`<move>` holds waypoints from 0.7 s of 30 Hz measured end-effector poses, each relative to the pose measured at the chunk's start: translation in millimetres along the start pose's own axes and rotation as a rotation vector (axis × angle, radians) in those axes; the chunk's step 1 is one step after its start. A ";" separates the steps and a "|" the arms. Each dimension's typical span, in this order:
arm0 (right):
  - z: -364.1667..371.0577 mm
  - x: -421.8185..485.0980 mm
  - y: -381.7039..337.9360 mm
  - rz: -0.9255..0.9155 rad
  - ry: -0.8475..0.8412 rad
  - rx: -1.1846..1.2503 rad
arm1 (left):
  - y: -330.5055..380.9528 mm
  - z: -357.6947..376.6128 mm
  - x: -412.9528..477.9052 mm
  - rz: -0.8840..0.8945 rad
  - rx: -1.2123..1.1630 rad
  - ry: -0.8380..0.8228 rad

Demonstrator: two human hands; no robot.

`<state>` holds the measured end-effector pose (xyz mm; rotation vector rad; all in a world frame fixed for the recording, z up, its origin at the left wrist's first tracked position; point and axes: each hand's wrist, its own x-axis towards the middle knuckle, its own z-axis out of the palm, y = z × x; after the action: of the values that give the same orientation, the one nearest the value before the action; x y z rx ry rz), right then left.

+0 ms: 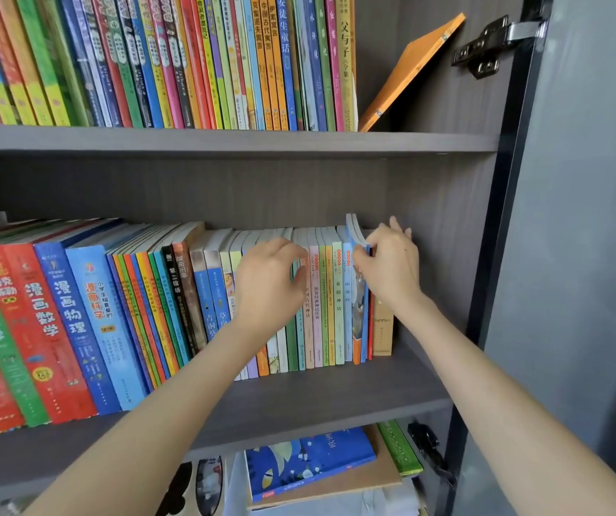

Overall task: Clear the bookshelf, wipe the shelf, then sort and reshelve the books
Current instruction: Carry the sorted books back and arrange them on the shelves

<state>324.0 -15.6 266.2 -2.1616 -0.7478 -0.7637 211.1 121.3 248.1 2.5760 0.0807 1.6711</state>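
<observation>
Head view: one thin blue book (360, 314) stands raised near the right end of the row of books (113, 310) on the middle shelf (336, 396), its top pinched by the right hand (392, 266). One tan book (382, 329) stands to its right. The left hand (265, 288) curls its fingers over book tops further left. Above, a second row (187, 61) ends with one orange book (410, 72) leaning on the dark grey side wall (448, 217). Below, one blue picture book (310, 463) lies flat.

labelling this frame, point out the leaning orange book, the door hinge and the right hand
orange book (410, 72): head view, middle of its cover
hinge (485, 46): head view, its dark metal body
right hand (392, 271): head view, back of the hand
</observation>
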 end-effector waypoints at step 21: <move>22.3 -105.8 13.7 0.122 0.094 0.145 | -35.6 -53.9 -91.0 -0.275 0.224 -0.010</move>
<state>270.4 -35.4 173.4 -2.0070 -0.5990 -0.7200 124.6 151.0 184.1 2.5753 0.6247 1.6282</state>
